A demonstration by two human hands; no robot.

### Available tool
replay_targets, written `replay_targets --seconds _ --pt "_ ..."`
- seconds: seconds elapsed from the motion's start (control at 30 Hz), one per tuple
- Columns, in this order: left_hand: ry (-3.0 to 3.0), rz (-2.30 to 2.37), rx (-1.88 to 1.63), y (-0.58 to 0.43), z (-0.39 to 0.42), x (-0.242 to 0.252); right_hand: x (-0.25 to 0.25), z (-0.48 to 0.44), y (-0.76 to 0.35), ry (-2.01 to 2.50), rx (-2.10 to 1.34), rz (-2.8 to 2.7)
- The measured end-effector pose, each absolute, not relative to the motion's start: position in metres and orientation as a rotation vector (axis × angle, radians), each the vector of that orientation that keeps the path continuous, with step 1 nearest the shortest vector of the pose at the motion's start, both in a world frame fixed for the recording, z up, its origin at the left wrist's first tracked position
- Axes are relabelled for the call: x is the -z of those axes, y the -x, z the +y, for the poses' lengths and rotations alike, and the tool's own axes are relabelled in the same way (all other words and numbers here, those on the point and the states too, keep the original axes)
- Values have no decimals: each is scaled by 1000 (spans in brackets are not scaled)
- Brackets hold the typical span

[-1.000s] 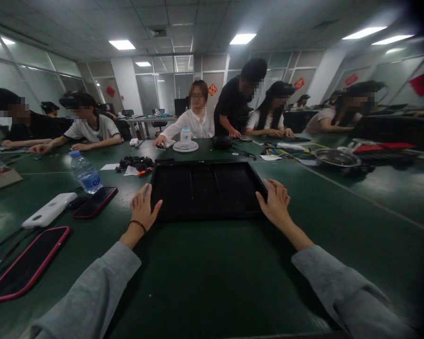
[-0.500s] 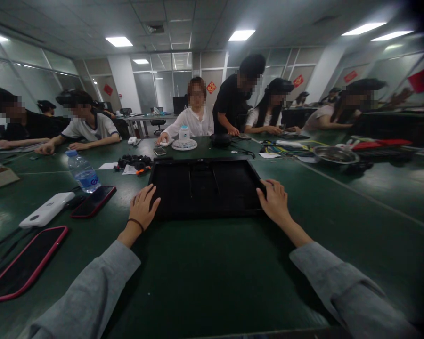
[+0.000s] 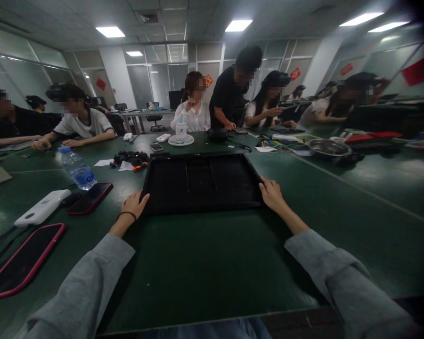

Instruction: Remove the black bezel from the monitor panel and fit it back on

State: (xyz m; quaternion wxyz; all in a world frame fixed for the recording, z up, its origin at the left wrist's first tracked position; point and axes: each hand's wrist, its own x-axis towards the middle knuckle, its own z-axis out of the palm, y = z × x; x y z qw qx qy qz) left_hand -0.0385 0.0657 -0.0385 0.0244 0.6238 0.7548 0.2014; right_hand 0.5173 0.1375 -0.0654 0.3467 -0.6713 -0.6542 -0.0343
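Note:
A flat black tray [image 3: 201, 183] with a raised rim lies on the green table [image 3: 205, 263] straight ahead of me. My left hand [image 3: 132, 205] is at its near left corner, fingers curled and thumb against the rim. My right hand [image 3: 271, 194] grips the right edge close to the near right corner, fingers over the rim. Both arms are in grey sleeves, and a dark band circles my left wrist.
To the left lie a water bottle [image 3: 77, 168], a red-cased phone [image 3: 90, 197], a white power bank [image 3: 42, 207] and a pink-cased phone [image 3: 21, 261]. Beyond the tray are black small parts [image 3: 132, 159], a white fan [image 3: 181, 136] and a metal bowl [image 3: 328, 147]. Several people sit around the far side.
My left hand has gone from lying spread on the tray's corner to curled at its edge. My right hand has closed over the right rim. The view has tipped slightly down.

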Motion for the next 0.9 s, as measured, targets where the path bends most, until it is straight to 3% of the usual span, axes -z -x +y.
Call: replay_targets --seconds 0.13,0.37,0.57,0.9 --pt "-1912 2367 -747 37 61 32 61 134 -516 1730 129 -1692" --pt "-2129 2403 -1375 23 46 15 36 116 -507 1643 388 -1525" --pt "-2310 1950 -813 24 56 35 48 123 -507 1614 -54 -1805" --pt "-2284 1922 -758 27 58 39 52 123 -511 1640 -142 -1741"
